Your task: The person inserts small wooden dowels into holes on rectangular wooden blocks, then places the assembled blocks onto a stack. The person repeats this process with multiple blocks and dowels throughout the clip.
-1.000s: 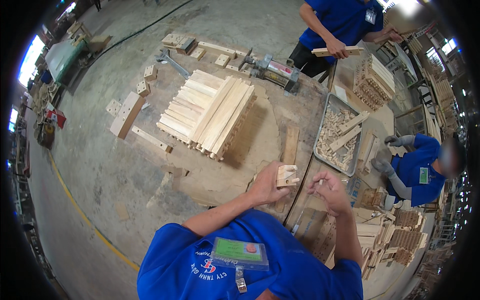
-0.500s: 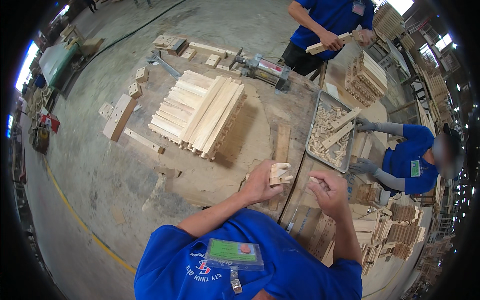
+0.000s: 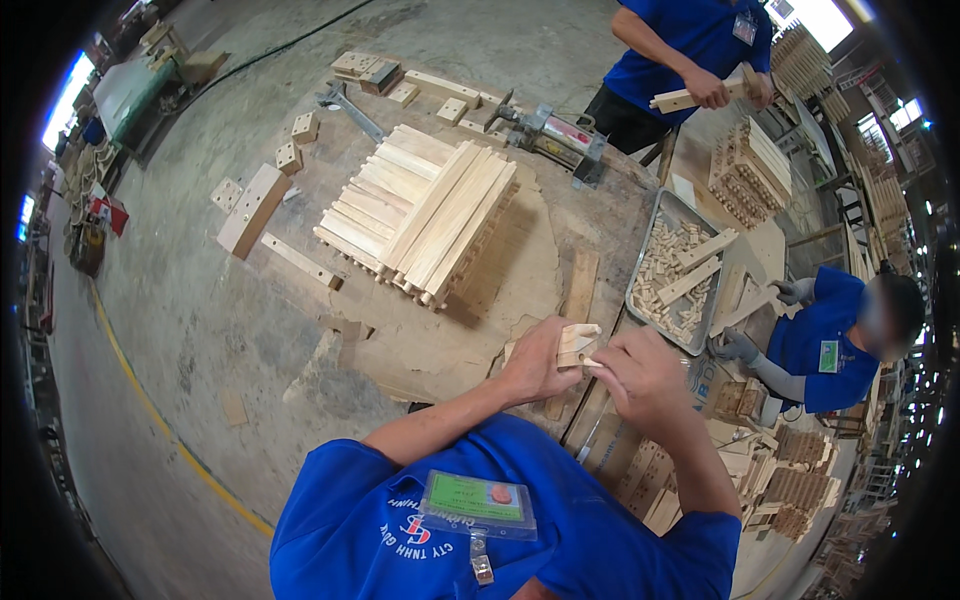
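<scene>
My left hand (image 3: 537,362) is closed around a pale wooden piece (image 3: 575,341) with a notched end, held up over the near edge of the workbench. Against that end, my right hand (image 3: 645,378) pinches a small wooden dowel (image 3: 592,363). The dowel's tip meets the piece; how deep it sits cannot be made out. Just beyond my right hand lies a metal tray (image 3: 662,333) of loose dowels (image 3: 661,262), with two wooden bars resting on top.
A stack of wooden slats (image 3: 425,215) sits on the workbench (image 3: 400,355). Behind it are a pneumatic cylinder (image 3: 560,137), a wrench (image 3: 352,112) and drilled blocks (image 3: 290,158). Co-workers handle wood at the far right (image 3: 708,90) and right (image 3: 742,350). More wooden parts (image 3: 800,460) are piled lower right.
My right hand has moved left, bringing its dowel against the wooden piece in my left hand. The view has shifted slightly. The co-worker at right now holds a wooden part.
</scene>
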Tool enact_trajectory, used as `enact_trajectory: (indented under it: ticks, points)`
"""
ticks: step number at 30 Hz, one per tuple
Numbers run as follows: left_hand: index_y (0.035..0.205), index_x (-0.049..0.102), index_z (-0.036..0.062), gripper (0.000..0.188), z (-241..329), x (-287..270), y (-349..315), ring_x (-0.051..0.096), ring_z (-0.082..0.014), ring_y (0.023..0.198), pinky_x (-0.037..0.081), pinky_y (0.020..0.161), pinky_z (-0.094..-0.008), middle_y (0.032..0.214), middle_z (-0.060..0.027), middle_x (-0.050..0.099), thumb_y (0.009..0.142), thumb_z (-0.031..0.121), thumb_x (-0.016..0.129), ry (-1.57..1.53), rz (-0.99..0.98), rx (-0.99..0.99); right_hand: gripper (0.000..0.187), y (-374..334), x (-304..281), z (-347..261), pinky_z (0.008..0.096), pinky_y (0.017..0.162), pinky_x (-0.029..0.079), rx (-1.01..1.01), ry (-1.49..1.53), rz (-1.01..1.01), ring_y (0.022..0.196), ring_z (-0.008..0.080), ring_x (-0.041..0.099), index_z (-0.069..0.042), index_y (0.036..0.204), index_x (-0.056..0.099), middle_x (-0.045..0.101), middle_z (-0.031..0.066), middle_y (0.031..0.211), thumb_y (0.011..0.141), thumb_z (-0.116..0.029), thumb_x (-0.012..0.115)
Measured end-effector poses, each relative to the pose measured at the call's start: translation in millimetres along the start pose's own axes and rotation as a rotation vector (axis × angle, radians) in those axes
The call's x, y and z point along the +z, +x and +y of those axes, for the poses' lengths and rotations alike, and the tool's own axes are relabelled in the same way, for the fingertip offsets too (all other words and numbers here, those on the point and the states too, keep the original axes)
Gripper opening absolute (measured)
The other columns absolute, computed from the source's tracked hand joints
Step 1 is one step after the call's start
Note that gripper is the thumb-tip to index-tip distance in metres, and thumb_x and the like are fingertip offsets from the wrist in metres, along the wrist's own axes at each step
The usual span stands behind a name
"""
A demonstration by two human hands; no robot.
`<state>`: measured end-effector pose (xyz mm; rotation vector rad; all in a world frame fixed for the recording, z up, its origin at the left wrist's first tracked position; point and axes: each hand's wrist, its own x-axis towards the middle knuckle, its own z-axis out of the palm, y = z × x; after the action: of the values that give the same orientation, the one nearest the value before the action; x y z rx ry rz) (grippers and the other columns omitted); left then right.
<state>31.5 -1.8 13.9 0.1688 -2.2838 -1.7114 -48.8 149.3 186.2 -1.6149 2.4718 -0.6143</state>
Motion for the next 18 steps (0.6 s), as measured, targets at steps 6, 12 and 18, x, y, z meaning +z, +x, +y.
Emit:
enact_trajectory:
  ticks: [6, 12, 18]
  points:
    - [0.127, 0.065, 0.0086, 0.057, -1.9, -0.2, 1.3, 0.067, -0.0395, 0.105, 0.054, 0.091, -0.0478, 0.114, -0.0165, 0.067, 0.076, 0.021, 0.087, -0.026, 0.003, -0.008, 0.018, 9.6, 15.8, 5.3, 0.045, 0.094, 0.043, -0.117, -0.205, 0.004, 0.102, 0.0288, 0.06, -0.006, 0.103, 0.073, 0.063, 0.0064, 0.104, 0.086, -0.013, 0.076]
    - [0.133, 0.061, 0.0073, 0.062, -6.5, 1.2, 0.6, 0.068, -0.0379, 0.109, 0.055, 0.093, -0.046, 0.117, -0.0169, 0.067, 0.08, 0.024, 0.087, 0.0, -0.011, 0.044, 0.014, 13.1, 14.8, 5.5, 0.0451, 0.092, 0.043, -0.142, -0.259, -0.035, 0.101, 0.0281, 0.062, -0.007, 0.096, 0.073, 0.066, 0.0063, 0.1, 0.085, -0.014, 0.079]
    - [0.132, 0.061, 0.0078, 0.062, -7.3, 0.1, 0.9, 0.067, -0.0387, 0.108, 0.055, 0.093, -0.0462, 0.117, -0.0168, 0.066, 0.079, 0.021, 0.087, 0.02, -0.029, 0.002, 0.017, 16.6, 16.3, 2.8, 0.044, 0.092, 0.043, -0.137, -0.252, 0.006, 0.096, 0.028, 0.061, -0.006, 0.095, 0.071, 0.066, 0.0074, 0.099, 0.086, -0.018, 0.078]
